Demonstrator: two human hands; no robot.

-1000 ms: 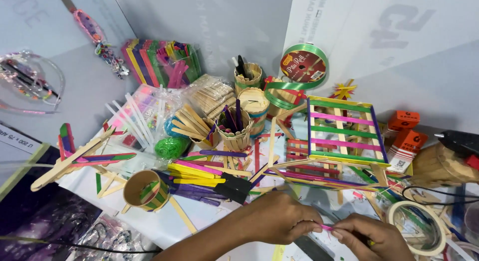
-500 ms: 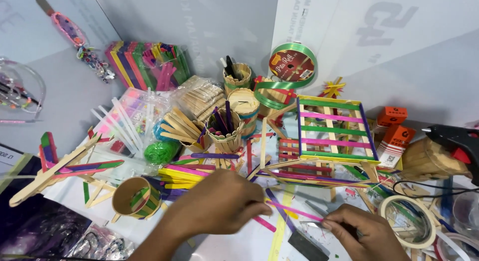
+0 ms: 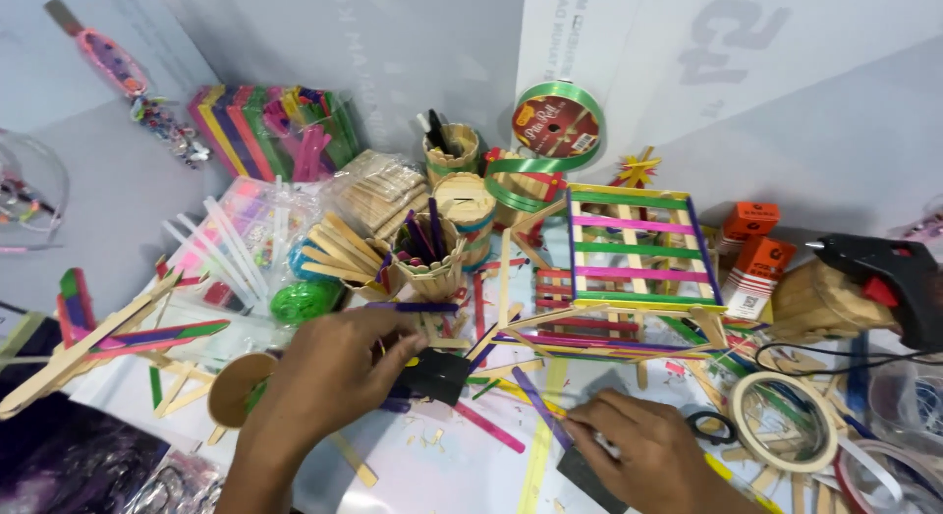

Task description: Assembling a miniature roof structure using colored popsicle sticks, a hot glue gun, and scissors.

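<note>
- The left hand (image 3: pixel 339 362) sits at about 7 o'clock from the middle of the table, fingers curled and closed on a small black object (image 3: pixel 437 374); what that object is cannot be told. A purple craft stick (image 3: pixel 413 306) lies just above the fingers, touching or nearly so.
- The right hand (image 3: pixel 638 450) is at about 5 o'clock, palm down, fingers bent and pressing on a dark flat piece (image 3: pixel 580 470) on the table; whether it pinches anything is hidden. A purple stick (image 3: pixel 535 406) runs up from its fingertips towards the centre.
- At 2 o'clock from the left hand stands a frame of coloured sticks (image 3: pixel 638 249), rungs already fixed across it, with a lower layer of sticks (image 3: pixel 589 332) beneath. This part looks largely assembled.
- Loose coloured sticks, such as a pink stick (image 3: pixel 486 426), are scattered between the hands, so it seems pieces are left to place.
- A stick-built cup (image 3: pixel 427 258) holding dark sticks stands at 12 o'clock from the left hand.
- A black glue gun (image 3: pixel 884 273) rests at 3 o'clock, well apart from both hands; a roll of tape (image 3: pixel 786 421) lies near the right hand, at its 2 o'clock.
- A green ribbon spool (image 3: pixel 555 126) stands at the far wall, 12 o'clock.
</note>
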